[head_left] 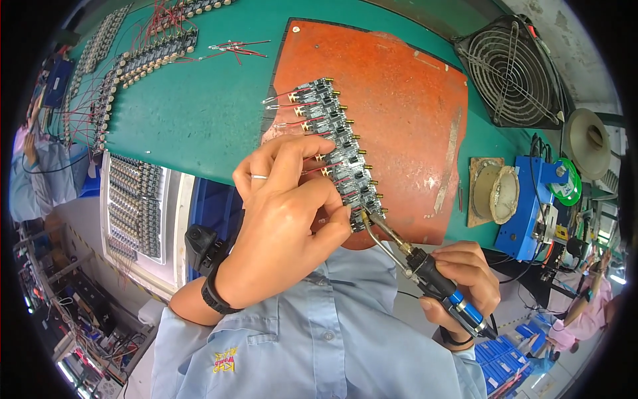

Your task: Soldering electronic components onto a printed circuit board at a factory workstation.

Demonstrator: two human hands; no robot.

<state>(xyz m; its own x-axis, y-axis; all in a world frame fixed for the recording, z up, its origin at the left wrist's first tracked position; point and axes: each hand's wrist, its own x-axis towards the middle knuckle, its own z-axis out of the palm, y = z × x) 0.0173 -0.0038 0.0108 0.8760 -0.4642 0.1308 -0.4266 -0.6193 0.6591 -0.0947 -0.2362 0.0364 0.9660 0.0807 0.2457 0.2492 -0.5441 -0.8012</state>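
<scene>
A strip of small black-and-white circuit boards [345, 143] with brass-coloured ends runs down the orange mat, and short red wires [287, 106] stick out from its left side. My left hand [286, 199] lies over the strip's lower left side. Its thumb and forefinger are pinched together near the lower boards; whatever is between them is too small or hidden to name. My right hand [465, 279] grips a black and blue soldering iron [432, 276] with a thin metal side tube. The iron's tip meets the lower boards, close to my left fingertips.
The orange mat [399, 86] covers part of the green table [199, 93]. More wired board strips [156, 53] and loose red wires [239, 48] lie at the far left. To the right stand a fan [510, 73], a round tip-cleaning pot [497, 193] and a blue solder-reel stand [525, 219].
</scene>
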